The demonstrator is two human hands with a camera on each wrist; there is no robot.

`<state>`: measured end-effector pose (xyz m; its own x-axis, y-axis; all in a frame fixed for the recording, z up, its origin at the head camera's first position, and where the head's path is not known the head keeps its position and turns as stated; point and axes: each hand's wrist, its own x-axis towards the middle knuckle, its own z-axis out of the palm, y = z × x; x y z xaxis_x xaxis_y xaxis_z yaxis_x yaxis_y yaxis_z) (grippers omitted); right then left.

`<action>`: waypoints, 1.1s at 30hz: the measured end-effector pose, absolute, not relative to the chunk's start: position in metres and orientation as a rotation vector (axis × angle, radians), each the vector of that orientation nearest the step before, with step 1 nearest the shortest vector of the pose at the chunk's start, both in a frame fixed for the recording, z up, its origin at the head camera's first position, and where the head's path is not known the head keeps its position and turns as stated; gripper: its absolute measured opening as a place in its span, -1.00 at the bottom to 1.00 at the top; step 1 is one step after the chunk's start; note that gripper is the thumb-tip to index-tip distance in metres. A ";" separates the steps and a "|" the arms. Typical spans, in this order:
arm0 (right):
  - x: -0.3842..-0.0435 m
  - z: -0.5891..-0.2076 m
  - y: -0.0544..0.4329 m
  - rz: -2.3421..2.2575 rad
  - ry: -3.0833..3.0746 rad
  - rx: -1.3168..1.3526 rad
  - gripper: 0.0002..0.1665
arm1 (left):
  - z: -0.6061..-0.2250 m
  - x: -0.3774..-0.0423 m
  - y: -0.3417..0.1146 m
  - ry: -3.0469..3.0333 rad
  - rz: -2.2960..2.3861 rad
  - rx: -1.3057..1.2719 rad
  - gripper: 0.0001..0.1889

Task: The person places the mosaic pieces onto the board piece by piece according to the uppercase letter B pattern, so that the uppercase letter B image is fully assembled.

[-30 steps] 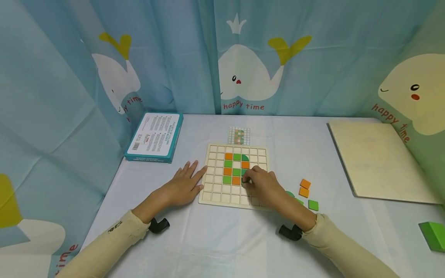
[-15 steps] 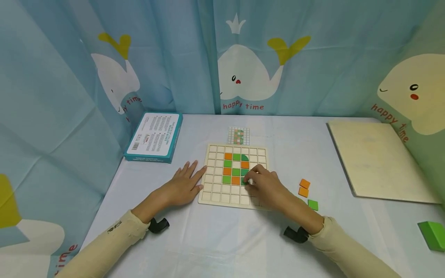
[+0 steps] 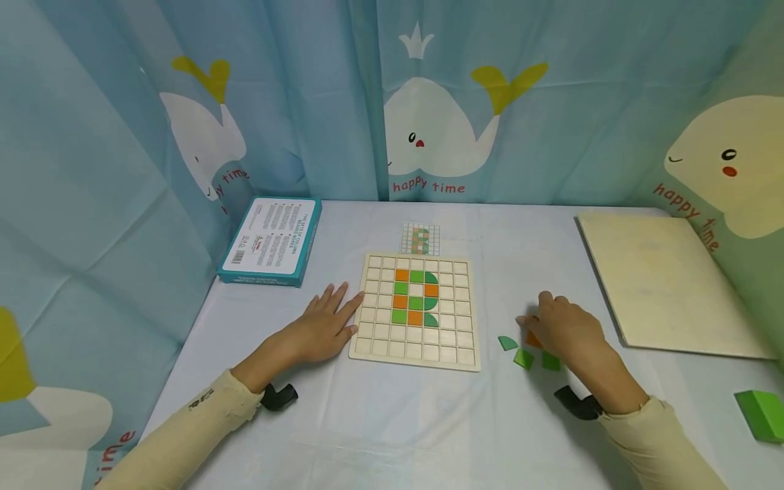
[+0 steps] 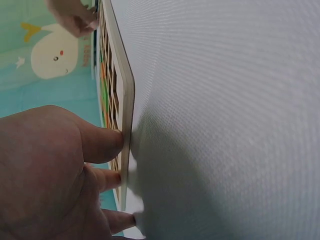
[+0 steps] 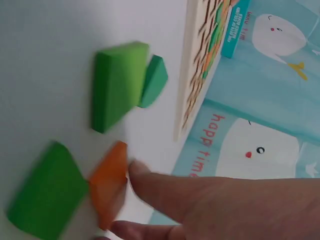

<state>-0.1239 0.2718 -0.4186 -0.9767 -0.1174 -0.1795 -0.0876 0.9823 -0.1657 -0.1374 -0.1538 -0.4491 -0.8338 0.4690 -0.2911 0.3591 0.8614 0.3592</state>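
Observation:
My left hand (image 3: 327,330) lies with fingers spread at the left edge of the wooden grid board (image 3: 453,361). In the left wrist view, its thumb (image 4: 102,145) presses the board's edge. Orange, green and dark-green tiles fill some middle squares, including an orange square (image 3: 415,318) and a dark-green quarter-round piece (image 3: 431,320). To the right of the board, my right hand (image 3: 566,330) is over the loose tiles. In the right wrist view, its thumb tip is right at an orange tile (image 5: 111,182) on the table, with another finger close to the tile's lower end.
Near the right hand lie loose green square tiles (image 3: 523,358) and a green quarter-round piece (image 3: 508,343). A small pattern card (image 3: 420,238) lies behind the board. A teal box (image 3: 269,241) is back left, a wooden panel (image 3: 667,286) right, and a green block (image 3: 761,415) at far right.
My right hand has left the board and moved right to the loose tiles. The dark-green quarter-round piece it was fingering now lies in its square. The left hand has stayed put.

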 end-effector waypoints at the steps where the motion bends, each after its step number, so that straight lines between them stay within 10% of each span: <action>1: -0.124 -0.420 0.273 -0.255 2.931 -0.160 -0.45 | -0.449 -0.137 -0.154 2.662 0.414 0.616 -0.30; 6: -0.126 -0.430 0.269 -0.408 2.962 -0.263 -0.71 | -0.448 -0.137 -0.154 2.659 0.427 0.613 -0.30; 33: -0.140 -0.441 0.226 -0.894 2.864 -0.379 -0.67 | -0.450 -0.138 -0.155 2.669 0.429 0.629 -0.31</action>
<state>-0.1404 0.2258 -0.4409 -0.9618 -0.2713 -0.0374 -0.2018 0.7943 -0.5730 -0.1377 -0.1548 -0.4503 -0.8343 0.4771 -0.2765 0.3663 0.8543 0.3688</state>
